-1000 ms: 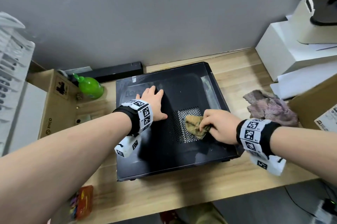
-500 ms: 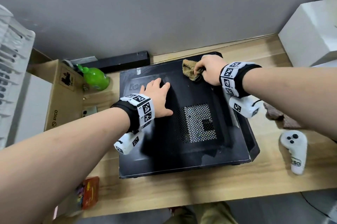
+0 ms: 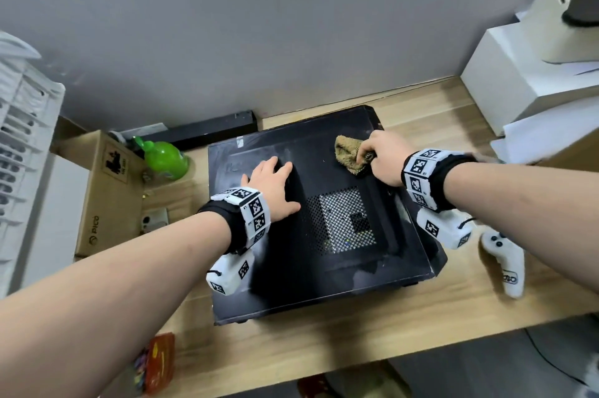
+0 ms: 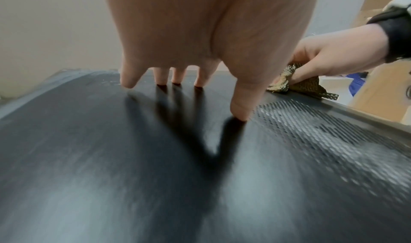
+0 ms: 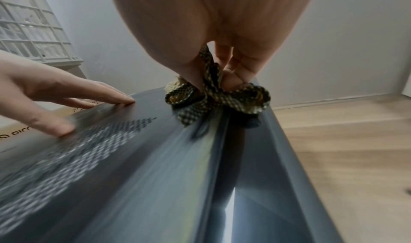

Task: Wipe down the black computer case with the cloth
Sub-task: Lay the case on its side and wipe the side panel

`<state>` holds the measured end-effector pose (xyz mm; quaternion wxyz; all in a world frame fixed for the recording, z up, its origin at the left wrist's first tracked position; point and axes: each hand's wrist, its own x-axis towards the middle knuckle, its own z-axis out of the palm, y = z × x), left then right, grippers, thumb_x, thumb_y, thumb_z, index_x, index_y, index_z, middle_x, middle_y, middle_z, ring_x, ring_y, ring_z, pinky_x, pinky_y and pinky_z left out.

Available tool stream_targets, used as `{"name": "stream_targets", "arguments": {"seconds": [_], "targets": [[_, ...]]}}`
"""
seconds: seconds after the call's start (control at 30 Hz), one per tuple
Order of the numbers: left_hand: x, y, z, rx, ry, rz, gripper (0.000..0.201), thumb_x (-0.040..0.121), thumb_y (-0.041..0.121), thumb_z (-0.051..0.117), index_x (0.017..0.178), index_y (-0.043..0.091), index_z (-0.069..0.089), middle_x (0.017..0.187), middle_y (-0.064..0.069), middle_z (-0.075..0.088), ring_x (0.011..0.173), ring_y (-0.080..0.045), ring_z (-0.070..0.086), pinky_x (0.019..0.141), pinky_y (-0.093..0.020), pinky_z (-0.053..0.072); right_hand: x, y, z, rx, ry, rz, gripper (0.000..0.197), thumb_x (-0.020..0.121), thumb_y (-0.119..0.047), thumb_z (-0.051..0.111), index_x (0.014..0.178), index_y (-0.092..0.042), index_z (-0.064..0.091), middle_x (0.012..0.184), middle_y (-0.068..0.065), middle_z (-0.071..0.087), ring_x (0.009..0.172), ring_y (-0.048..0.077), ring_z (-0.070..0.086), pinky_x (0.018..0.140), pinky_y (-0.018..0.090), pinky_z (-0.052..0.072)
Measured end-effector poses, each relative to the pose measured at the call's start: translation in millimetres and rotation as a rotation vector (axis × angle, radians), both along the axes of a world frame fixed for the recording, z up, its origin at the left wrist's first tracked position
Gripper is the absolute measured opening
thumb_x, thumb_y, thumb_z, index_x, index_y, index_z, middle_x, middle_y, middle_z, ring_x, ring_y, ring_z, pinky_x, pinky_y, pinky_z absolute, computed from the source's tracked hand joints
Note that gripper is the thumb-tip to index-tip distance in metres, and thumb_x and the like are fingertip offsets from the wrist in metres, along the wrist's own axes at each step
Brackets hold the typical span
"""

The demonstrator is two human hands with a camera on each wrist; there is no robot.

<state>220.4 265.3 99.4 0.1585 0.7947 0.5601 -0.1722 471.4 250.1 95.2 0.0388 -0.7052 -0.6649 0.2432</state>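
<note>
Compared with half a second ago, my right hand has pulled the cloth a little back from the far edge of the black computer case, and it now sits on the far right part of the top panel, just above the mesh vent; one second ago it was rubbing on the vent itself. So the stroke has gone up the panel and is now turning, and I judge that the right strip is mostly done while the left half is not yet wiped. The fingers of this hand are curled and pinch the bunched cloth against the panel. My left hand has not moved; it lies flat with straight, spread fingers on the left middle of the case and holds it steady. The case lies on its side on the wooden desk. Around it I see a green bottle and a cardboard box on the left, a white controller just beside the right side of the case, and white boxes at the far right. For the left half, my own left hand stands in the way and must change place.
</note>
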Motion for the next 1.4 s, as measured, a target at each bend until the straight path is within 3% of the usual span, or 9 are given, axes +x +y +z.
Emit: {"name": "stream_targets", "arguments": {"seconds": [0.2,0.47,0.6,0.67,0.87,0.97,1.1,1.23,1.4], "targets": [[-12.6,-35.4,-7.9,0.119,-0.004,-0.091,0.067,0.091,0.043,0.054,0.15,0.022,0.029,0.158,-0.008,0.022,0.146,-0.027,0.021,0.118,-0.054,0.016,-5.2,-62.9,-1.9,0.022,0.042,-0.075,0.04,0.079,0.001,0.046,0.08,-0.034,0.064,0.104,-0.005,0.051,0.092,0.022,0.054,0.089,0.035,0.048],[-53.7,-61.9,-2.2,0.108,0.002,-0.181,0.069,0.088,0.044,0.055,0.15,0.025,0.031,0.157,-0.004,0.026,0.145,-0.027,0.025,0.119,-0.052,0.015,-22.5,-137.5,-2.6,0.028,0.026,-0.083,0.034,0.08,-0.001,0.048,0.087,-0.029,0.067,0.097,-0.005,0.047,0.091,0.026,0.054,0.084,0.032,0.045],[-78.7,-68.2,-1.0,0.114,0.018,-0.169,0.071,0.086,0.044,0.056,0.149,0.025,0.031,0.155,-0.004,0.028,0.141,-0.029,0.029,0.117,-0.051,0.021,-35.8,-148.3,-5.4,0.042,0.026,-0.111,0.032,0.08,-0.004,0.049,0.089,-0.03,0.065,0.094,-0.006,0.045,0.092,0.027,0.056,0.08,0.027,0.04],[-92.0,-71.5,-2.0,0.129,0.032,-0.177,0.07,0.085,0.046,0.056,0.148,0.026,0.033,0.152,-0.004,0.032,0.138,-0.03,0.034,0.116,-0.049,0.024,-48.4,-149.8,-4.9,0.021,0.044,-0.099,0.03,0.08,-0.006,0.05,0.089,-0.031,0.064,0.094,-0.006,0.046,0.096,0.026,0.056,0.085,0.028,0.042],[-110.9,-74.2,-1.4,0.15,0.034,-0.168,0.068,0.084,0.047,0.056,0.145,0.024,0.037,0.148,-0.006,0.037,0.131,-0.032,0.04,0.11,-0.043,0.034,-109.9,-132.2,3.3,-0.026,0.105,0.018,0.028,0.08,-0.009,0.049,0.09,-0.031,0.063,0.096,-0.006,0.048,0.099,0.024,0.055,0.085,0.028,0.04],[-110.8,-72.2,0.7,0.115,0.05,-0.162,0.066,0.082,0.044,0.058,0.142,0.023,0.04,0.145,-0.006,0.039,0.128,-0.033,0.042,0.107,-0.043,0.037,-151.4,-129.9,8.2,-0.074,0.141,0.15,0.031,0.08,-0.008,0.048,0.091,-0.033,0.063,0.097,-0.006,0.048,0.096,0.024,0.055,0.08,0.028,0.04],[-99.9,-68.6,7.7,0.088,0.082,-0.16,0.061,0.074,0.035,0.061,0.131,0.019,0.046,0.133,-0.01,0.044,0.119,-0.035,0.046,0.1,-0.04,0.041,-197.7,-138.9,10.4,-0.071,0.138,0.369,0.029,0.078,-0.007,0.05,0.097,-0.024,0.065,0.106,0.002,0.052,0.103,0.026,0.052,0.088,0.033,0.045],[-84.0,-62.1,6.9,0.089,0.086,-0.117,0.055,0.073,0.032,0.066,0.121,0.012,0.048,0.123,-0.013,0.044,0.117,-0.036,0.046,0.095,-0.04,0.042,-189.6,-144.9,9.8,-0.071,0.133,0.447,0.024,0.078,-0.009,0.049,0.093,-0.02,0.065,0.105,0.003,0.052,0.103,0.027,0.051,0.09,0.039,0.046],[-57.2,-48.7,1.8,0.103,0.02,-0.094,0.046,0.074,0.029,0.066,0.112,0.009,0.049,0.123,-0.013,0.044,0.118,-0.037,0.044,0.093,-0.042,0.046,-125.4,-155.7,9.2,-0.053,0.118,0.396,0.015,0.08,-0.018,0.052,0.08,-0.024,0.067,0.098,-0.006,0.054,0.098,0.021,0.052,0.088,0.036,0.046]]}}
